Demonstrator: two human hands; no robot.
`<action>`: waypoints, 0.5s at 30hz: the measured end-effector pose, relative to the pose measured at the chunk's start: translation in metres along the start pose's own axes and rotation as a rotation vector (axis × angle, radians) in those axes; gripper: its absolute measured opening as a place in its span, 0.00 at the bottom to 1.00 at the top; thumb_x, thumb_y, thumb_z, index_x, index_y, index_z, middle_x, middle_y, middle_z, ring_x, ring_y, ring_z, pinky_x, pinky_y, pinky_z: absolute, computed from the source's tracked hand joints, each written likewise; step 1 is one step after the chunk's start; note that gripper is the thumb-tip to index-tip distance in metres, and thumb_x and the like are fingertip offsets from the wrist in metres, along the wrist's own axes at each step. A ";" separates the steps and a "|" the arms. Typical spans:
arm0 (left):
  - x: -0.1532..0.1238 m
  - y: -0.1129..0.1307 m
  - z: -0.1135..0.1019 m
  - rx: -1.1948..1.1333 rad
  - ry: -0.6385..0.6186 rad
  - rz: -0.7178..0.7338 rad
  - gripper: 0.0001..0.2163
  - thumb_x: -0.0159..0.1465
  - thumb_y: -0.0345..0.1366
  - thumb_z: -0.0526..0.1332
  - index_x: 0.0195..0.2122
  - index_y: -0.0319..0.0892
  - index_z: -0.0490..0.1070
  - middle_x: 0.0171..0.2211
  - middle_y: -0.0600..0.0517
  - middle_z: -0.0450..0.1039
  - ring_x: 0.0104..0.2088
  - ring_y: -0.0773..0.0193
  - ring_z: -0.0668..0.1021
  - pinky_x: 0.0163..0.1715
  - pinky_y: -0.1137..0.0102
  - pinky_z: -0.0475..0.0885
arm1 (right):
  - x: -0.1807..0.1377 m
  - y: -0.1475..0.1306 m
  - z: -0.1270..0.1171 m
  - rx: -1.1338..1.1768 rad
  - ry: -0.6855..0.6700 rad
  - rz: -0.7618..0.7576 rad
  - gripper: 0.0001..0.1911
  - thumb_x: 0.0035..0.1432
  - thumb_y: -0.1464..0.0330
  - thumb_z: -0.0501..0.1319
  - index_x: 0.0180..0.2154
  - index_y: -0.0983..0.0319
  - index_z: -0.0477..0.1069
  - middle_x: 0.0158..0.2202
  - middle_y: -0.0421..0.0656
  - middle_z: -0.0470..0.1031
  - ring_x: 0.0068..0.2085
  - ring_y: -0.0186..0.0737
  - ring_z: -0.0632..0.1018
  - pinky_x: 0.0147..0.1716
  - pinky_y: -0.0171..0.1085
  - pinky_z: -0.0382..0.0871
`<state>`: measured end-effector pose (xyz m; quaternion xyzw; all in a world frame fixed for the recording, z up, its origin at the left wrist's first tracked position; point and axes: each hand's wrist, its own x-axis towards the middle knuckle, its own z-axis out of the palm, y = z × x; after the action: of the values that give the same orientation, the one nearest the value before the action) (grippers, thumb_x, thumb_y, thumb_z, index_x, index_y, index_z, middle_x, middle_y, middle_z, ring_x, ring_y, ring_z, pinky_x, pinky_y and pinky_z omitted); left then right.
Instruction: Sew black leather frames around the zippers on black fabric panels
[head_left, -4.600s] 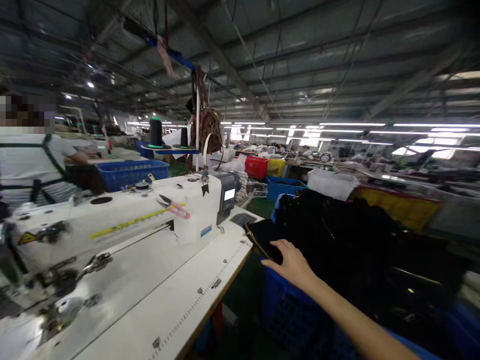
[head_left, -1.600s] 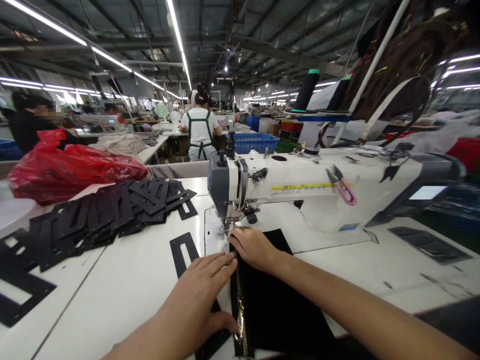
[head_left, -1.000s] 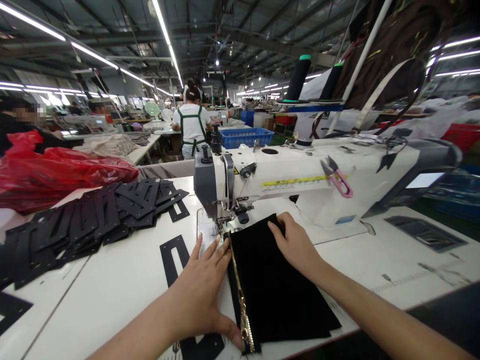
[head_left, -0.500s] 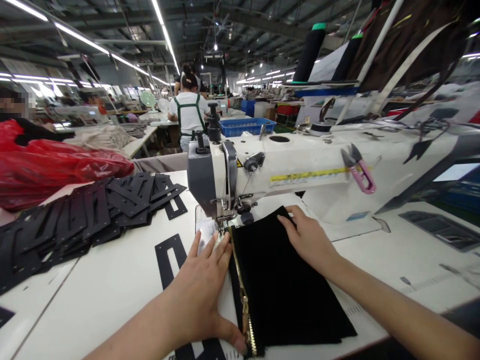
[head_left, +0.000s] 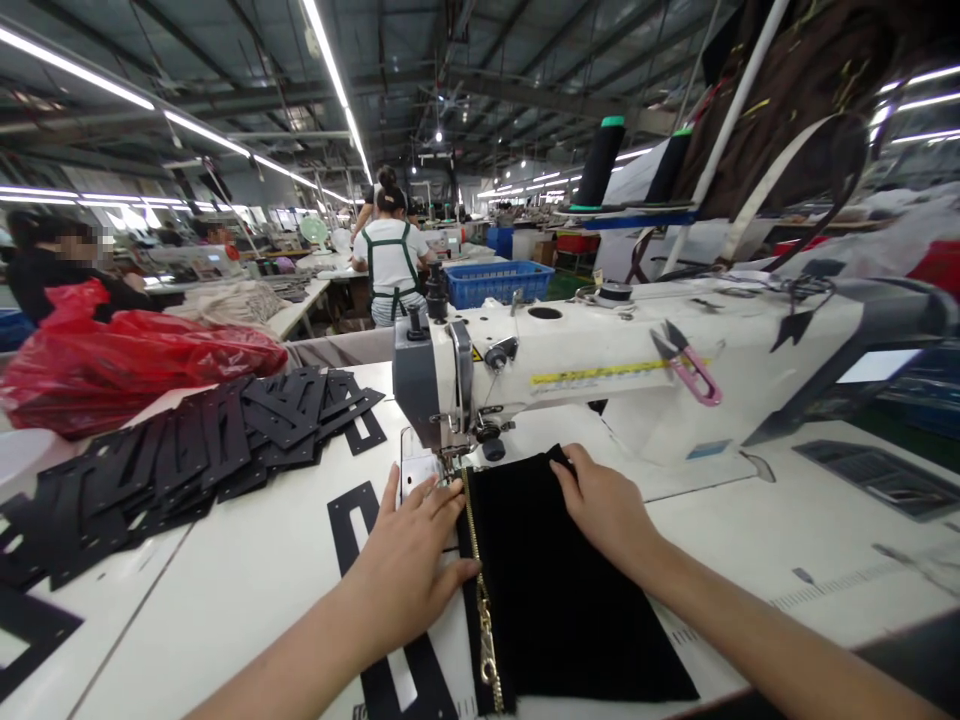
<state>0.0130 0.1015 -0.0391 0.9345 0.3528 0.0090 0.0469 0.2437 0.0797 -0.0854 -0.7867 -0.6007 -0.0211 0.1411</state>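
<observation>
A black fabric panel [head_left: 559, 590] with a gold zipper [head_left: 484, 610] along its left edge lies on the white table under the head of a white sewing machine [head_left: 570, 365]. My left hand [head_left: 409, 560] lies flat with fingers stretched out, pressing the zipper edge and a black slotted piece [head_left: 352, 515] beneath it, just before the needle. My right hand [head_left: 607, 505] rests on the panel's far right corner, fingers curled over the cloth's edge.
A heap of black slotted cut pieces [head_left: 187, 445] covers the table's left side, with a red plastic bag [head_left: 120, 365] behind it. Pink thread snips [head_left: 694, 370] lie on the machine arm. A person in a green apron [head_left: 390, 260] works at a far table beside a blue crate [head_left: 499, 282].
The black panel came from the bin at the right and was laid under the machine head. In the last second both hands stayed on it; my left thumb drew up from the zipper's lower end.
</observation>
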 end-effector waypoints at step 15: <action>-0.013 0.007 0.005 0.075 0.000 0.024 0.25 0.60 0.46 0.56 0.57 0.39 0.59 0.60 0.45 0.53 0.59 0.43 0.56 0.57 0.40 0.46 | -0.005 0.004 0.000 -0.210 0.102 -0.166 0.07 0.61 0.71 0.52 0.38 0.67 0.66 0.22 0.45 0.73 0.23 0.47 0.74 0.21 0.38 0.59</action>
<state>0.0082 0.0873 -0.0430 0.9398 0.3415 -0.0036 0.0116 0.2459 0.0745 -0.0876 -0.7428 -0.6501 -0.1352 0.0863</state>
